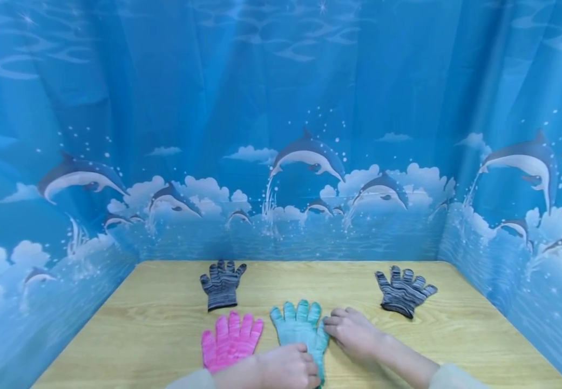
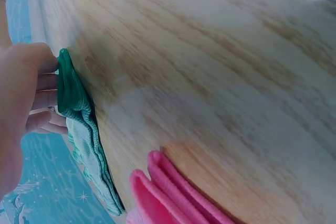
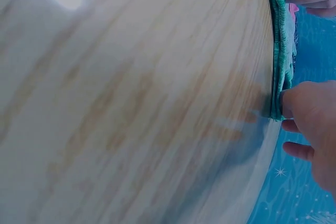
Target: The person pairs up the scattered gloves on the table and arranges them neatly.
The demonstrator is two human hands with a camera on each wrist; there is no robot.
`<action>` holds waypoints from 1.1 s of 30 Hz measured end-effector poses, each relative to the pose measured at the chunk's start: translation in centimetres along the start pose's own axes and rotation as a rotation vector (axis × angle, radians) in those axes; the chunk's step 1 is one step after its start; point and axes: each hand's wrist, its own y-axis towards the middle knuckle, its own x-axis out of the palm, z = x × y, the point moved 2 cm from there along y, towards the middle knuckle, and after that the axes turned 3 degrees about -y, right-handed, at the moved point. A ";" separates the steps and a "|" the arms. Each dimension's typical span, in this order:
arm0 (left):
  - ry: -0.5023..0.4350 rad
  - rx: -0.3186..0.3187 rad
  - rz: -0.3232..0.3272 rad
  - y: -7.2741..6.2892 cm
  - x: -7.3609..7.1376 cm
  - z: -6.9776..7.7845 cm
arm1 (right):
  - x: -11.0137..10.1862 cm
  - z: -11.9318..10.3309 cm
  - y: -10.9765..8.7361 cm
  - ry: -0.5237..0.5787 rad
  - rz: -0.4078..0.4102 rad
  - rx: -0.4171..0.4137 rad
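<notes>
A teal knit glove (image 1: 297,327) lies on the table with its fingers pointing away from me. My left hand (image 1: 288,368) pinches its darker green cuff (image 2: 67,85), and the cuff edge rises slightly off the wood in the left wrist view. At the glove's right side, my right hand (image 1: 356,332) pinches the tip of the glove's thumb; in the right wrist view this hand (image 3: 312,119) has its thumb against the glove's edge. Beside the teal glove on the left is a pink glove (image 1: 232,337), its lower part hidden by my left forearm.
Two grey striped gloves lie farther back, one glove (image 1: 222,286) at the left and another glove (image 1: 404,292) at the right. The wood-patterned table (image 1: 130,324) ends at a blue curtain (image 1: 281,97) printed with dolphins, which surrounds the back and sides.
</notes>
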 end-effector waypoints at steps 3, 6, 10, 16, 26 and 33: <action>-0.034 -0.006 -0.003 0.0 0.0 0.0 | 0.2 0.1 0.0 0.000 -0.002 0.007; -0.044 -0.010 -0.004 0.0 0.0 0.0 | 0.3 0.1 0.0 0.029 -0.007 0.023; -0.083 -0.043 -0.013 -0.2 -0.1 -0.2 | 0.4 0.4 0.0 0.108 -0.005 0.061; -0.301 -0.217 -0.016 -1.0 -0.2 -1.6 | 0.2 1.0 -0.2 0.193 0.116 0.077; -0.429 -0.610 -0.011 -5.3 1.2 -5.4 | -0.5 3.8 -1.8 0.186 0.149 0.206; -0.358 -0.858 0.011 -10.5 3.3 -7.5 | -1.5 5.6 -3.7 0.163 0.134 0.313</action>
